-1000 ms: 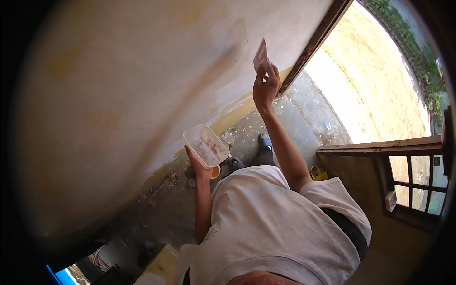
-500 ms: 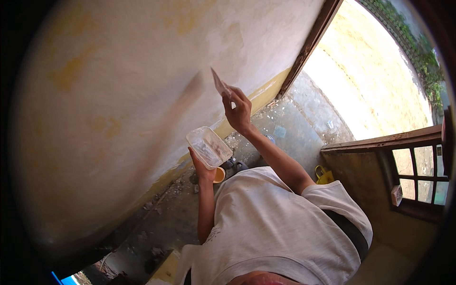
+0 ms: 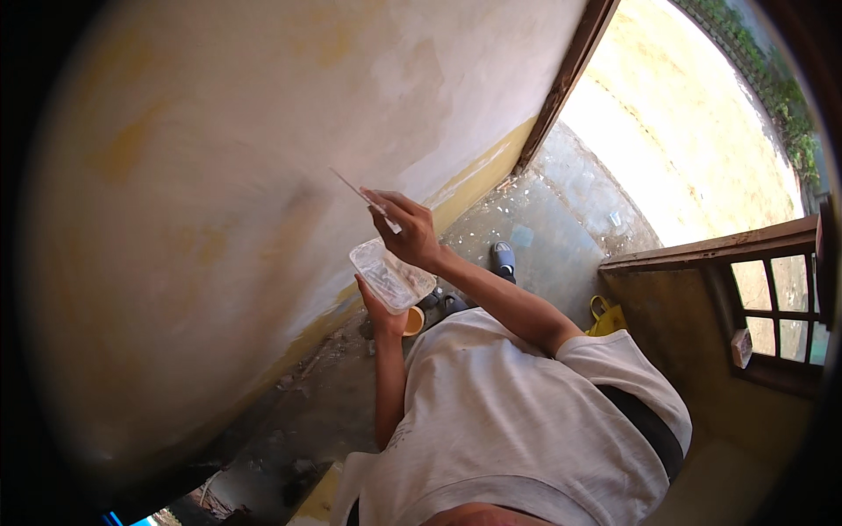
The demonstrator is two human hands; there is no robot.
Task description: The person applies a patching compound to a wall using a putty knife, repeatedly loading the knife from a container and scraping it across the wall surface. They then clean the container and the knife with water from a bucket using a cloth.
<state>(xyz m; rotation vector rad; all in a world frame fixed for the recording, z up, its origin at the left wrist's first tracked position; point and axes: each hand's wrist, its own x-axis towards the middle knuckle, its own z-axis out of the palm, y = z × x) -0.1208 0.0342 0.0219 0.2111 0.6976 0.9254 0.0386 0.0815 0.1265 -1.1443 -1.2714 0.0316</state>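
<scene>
My left hand (image 3: 381, 312) is wrapped round the side of a clear plastic container (image 3: 396, 300), tilted so its inside shows. White paste (image 3: 379, 263) smears the bottom and walls of it. Just above the container, my right hand (image 3: 410, 230) pinches a thin flat scraper (image 3: 354, 188), seen nearly edge-on, its far end pointing at the wall. The wall (image 3: 263, 149) has a whitish coat with yellow patches. Whether the scraper touches the wall I cannot tell.
Near my feet stands an orange-yellow tub (image 3: 414, 322). A grey shoe (image 3: 503, 256) rests on the speckled concrete floor (image 3: 544, 219). At right are a yellow bag (image 3: 605, 317), a low wall with a wooden ledge (image 3: 702, 248) and a window grid (image 3: 781, 302). A doorway post (image 3: 561, 88) borders bright ground.
My right hand has come down and left, closer to the container, and the scraper has turned nearly edge-on. The container has shifted slightly right. A grey shoe now shows more fully on the floor.
</scene>
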